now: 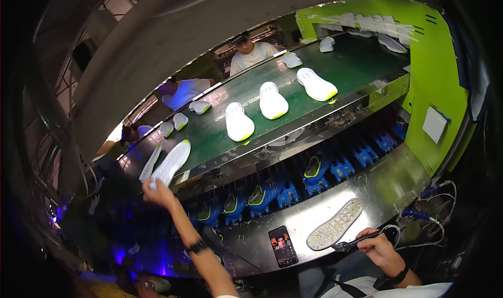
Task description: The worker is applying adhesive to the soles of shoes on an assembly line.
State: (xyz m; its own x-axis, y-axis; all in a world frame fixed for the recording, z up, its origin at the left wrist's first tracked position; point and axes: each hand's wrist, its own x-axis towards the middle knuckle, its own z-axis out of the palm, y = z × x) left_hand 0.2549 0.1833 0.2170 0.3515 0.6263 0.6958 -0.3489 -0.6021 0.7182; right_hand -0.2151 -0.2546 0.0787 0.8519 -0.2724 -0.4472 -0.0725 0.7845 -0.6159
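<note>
My left hand (159,194) reaches to the near left of the green conveyor belt (209,148), its fingers closed on the end of a white shoe sole (175,160) with a yellow-green tip. At the lower right, my right hand (379,252) grips a dark-handled brush (350,244). The brush head is beside a pale grey shoe sole (335,225) with yellowish marks, which lies flat on the metal bench (361,188). Whether the brush touches that sole I cannot tell.
Several white soles (272,100) lie along the belt. Under its edge, blue shoe uppers (259,196) stand in a row beside blue holders (341,169). A phone (283,246) lies on the bench. White hoses (445,209) loop at the right. People (250,51) sit across the belt.
</note>
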